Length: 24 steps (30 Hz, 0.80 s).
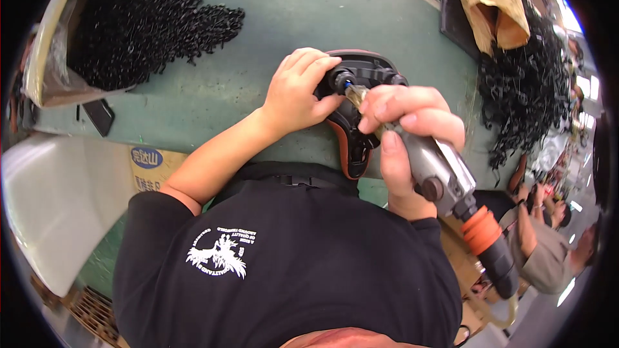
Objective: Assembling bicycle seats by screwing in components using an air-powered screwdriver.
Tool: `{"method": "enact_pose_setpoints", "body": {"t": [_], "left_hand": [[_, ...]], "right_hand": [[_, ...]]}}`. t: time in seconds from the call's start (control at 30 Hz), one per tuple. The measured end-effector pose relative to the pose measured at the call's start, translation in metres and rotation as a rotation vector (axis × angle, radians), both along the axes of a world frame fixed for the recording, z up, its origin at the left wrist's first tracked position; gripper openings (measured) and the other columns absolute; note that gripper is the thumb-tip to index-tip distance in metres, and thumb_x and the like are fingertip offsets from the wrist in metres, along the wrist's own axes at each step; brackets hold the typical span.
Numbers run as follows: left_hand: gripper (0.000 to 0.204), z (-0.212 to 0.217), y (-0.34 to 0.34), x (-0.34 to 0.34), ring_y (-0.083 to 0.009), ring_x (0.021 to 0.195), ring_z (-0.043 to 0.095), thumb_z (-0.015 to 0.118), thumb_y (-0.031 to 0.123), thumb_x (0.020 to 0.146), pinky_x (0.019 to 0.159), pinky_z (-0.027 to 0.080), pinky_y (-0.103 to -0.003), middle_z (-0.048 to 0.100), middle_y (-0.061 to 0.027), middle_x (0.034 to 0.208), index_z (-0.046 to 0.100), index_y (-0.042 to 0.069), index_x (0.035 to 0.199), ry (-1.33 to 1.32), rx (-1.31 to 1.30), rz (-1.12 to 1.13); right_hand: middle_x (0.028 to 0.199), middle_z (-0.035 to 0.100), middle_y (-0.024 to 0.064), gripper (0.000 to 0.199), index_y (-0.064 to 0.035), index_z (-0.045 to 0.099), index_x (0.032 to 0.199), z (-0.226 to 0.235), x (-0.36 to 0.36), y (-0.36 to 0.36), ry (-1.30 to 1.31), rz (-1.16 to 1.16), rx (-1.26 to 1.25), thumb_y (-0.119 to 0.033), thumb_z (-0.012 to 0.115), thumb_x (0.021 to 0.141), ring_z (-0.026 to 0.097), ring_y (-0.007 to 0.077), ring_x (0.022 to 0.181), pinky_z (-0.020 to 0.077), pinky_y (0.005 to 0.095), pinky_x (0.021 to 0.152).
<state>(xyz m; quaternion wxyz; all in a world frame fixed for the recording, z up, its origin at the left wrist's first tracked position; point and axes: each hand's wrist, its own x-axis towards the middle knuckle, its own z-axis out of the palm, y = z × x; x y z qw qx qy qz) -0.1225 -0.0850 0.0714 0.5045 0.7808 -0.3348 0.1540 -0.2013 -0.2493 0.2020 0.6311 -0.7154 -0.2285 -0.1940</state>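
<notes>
A bicycle saddle (359,148), black underneath with a reddish-brown edge, lies upside down at the table's front edge. My left hand (298,90) grips its wide rear end from the left, with fingers over the rim and thumb near the middle. In my right hand (412,132) is a grey air screwdriver (442,171) with an orange collar and a hose. Its tip, with a blue bit, meets a round black part on the saddle's underside near the wide end. My fingers cover some of the tip and the saddle.
On the green table (258,58), a heap of small black parts (142,32) spills from a lined box at the left. More black strips (522,90) pile at the right beside a brown paper bag (493,0). A dark phone-like slab (98,117) lies near the front-left edge. A person (548,251) sits at the right.
</notes>
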Motion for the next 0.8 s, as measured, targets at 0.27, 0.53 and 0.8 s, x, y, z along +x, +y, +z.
{"method": "enact_pose_setpoints", "body": {"t": [0.27,0.53,0.8], "left_hand": [[0.050,-0.023,0.002,0.003,-0.0369,0.136,0.064,0.089,0.008,0.067,0.116,0.051,-0.049,0.074,-0.0113,0.136,0.076,0.005,0.115,0.237,-0.191,-0.118],[0.046,-0.033,0.002,0.009,-0.0382,0.135,0.066,0.089,0.004,0.068,0.112,0.055,-0.048,0.075,-0.0127,0.132,0.075,0.002,0.112,0.252,-0.299,-0.182],[0.041,-0.033,0.004,0.008,-0.0365,0.129,0.069,0.093,0.014,0.071,0.108,0.058,-0.045,0.074,-0.0133,0.130,0.075,0.000,0.105,0.267,-0.299,-0.190]], "right_hand": [[0.105,0.066,0.0196,0.031,-0.0078,0.049,0.119,-0.007,0.011,0.010,-0.004,-0.007,0.009,-0.002,0.070,0.097,0.071,0.0277,0.080,0.0632,0.0475,0.084],[0.101,0.062,0.0159,0.024,-0.0092,0.045,0.114,-0.023,0.027,0.011,-0.038,0.081,-0.124,-0.007,0.065,0.101,0.064,0.0239,0.069,0.0592,0.0467,0.072],[0.104,0.069,0.0227,0.027,-0.0043,0.051,0.117,-0.031,0.044,0.005,0.046,0.110,-0.133,0.003,0.065,0.095,0.067,0.0246,0.074,0.0596,0.0463,0.077]]}}
